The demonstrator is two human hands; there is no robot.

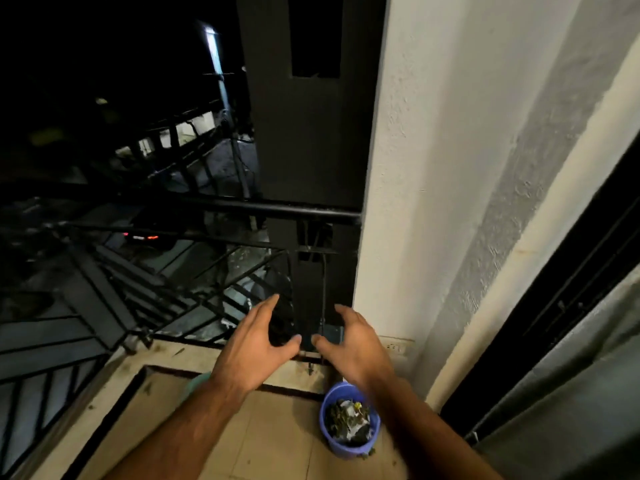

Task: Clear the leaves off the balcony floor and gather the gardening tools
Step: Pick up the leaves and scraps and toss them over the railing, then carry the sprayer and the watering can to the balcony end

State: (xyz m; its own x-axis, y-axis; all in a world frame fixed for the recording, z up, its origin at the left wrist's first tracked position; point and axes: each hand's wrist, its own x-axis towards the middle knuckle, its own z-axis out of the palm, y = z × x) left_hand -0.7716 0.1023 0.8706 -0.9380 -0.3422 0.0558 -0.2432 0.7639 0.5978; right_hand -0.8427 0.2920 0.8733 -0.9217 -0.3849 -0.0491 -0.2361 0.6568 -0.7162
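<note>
A blue bucket (349, 445) stands on the tiled balcony floor (277, 438) near the right wall, holding dark leaves and scraps of white debris. My left hand (258, 344) and my right hand (353, 341) are stretched out side by side above the floor's far corner, fingers spread and curved, with nothing in them. Between the two thumbs a dark bluish object (329, 336) shows at the foot of the railing; what it is I cannot tell. A pale green thing (197, 384) peeks out beneath my left forearm, mostly hidden.
A black metal railing (242, 209) with diagonal bars closes the balcony's far and left sides. A white textured wall (433, 202) rises on the right, with a dark door frame (571, 306) beside it. A white socket (394, 348) sits low on the wall. Beyond is a dark street.
</note>
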